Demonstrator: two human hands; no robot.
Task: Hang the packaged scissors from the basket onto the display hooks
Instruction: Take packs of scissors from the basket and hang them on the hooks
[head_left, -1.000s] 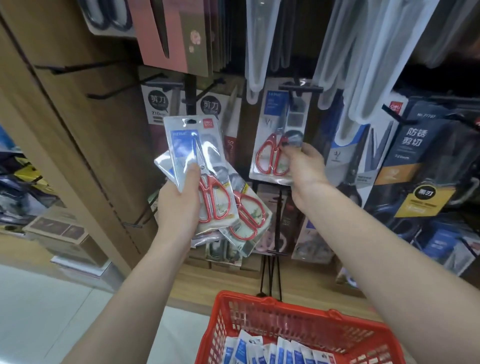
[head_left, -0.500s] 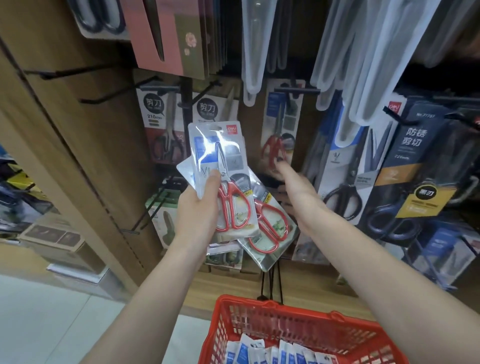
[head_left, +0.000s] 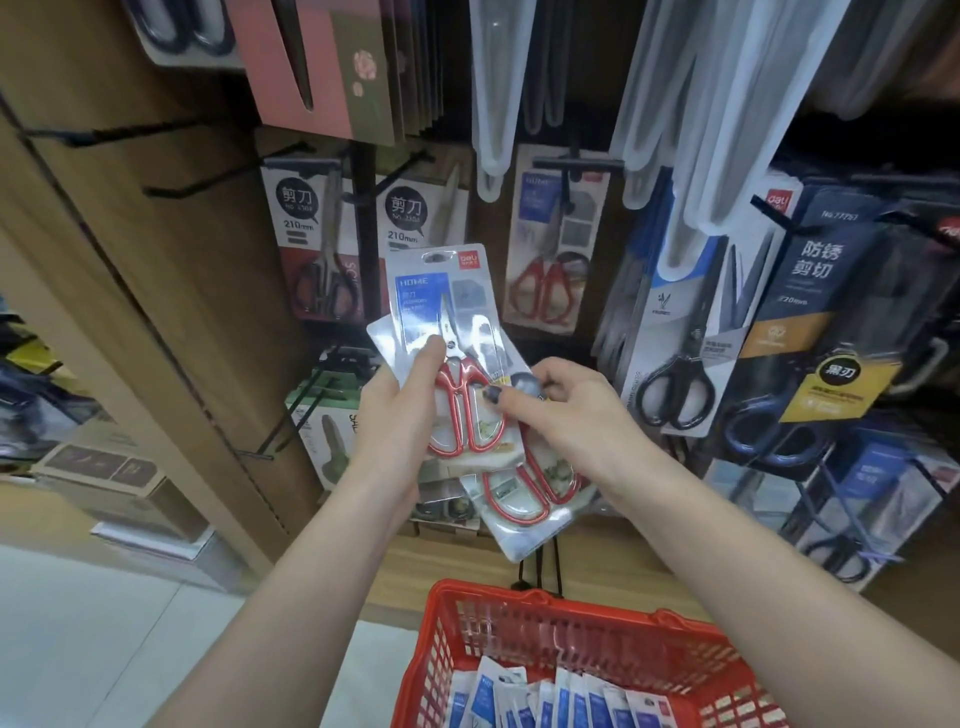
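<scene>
My left hand (head_left: 402, 415) holds a fanned stack of packaged scissors (head_left: 447, 322) with red handles in clear blister packs. My right hand (head_left: 571, 410) pinches the edge of the front pack at its right side, thumb on top. A lower pack (head_left: 524, 504) of the stack sticks out below both hands. One pack of the same red-handled scissors (head_left: 550, 249) hangs on a black display hook (head_left: 576, 165) just above and behind the hands. The red basket (head_left: 545, 623) sits below, with several more blue-and-white packs (head_left: 550, 701) standing in it.
Empty black hooks (head_left: 171, 187) stick out of the wooden panel at left. Black-handled scissors packs (head_left: 675, 332) and dark packages (head_left: 826, 312) hang at right. Translucent sleeves (head_left: 701, 104) and pink cards (head_left: 322, 67) hang overhead. A wooden shelf (head_left: 441, 566) runs below.
My right hand let go of the pack hung on the hook, drew back down and now grips the front pack in my left hand. The stack shifted right.
</scene>
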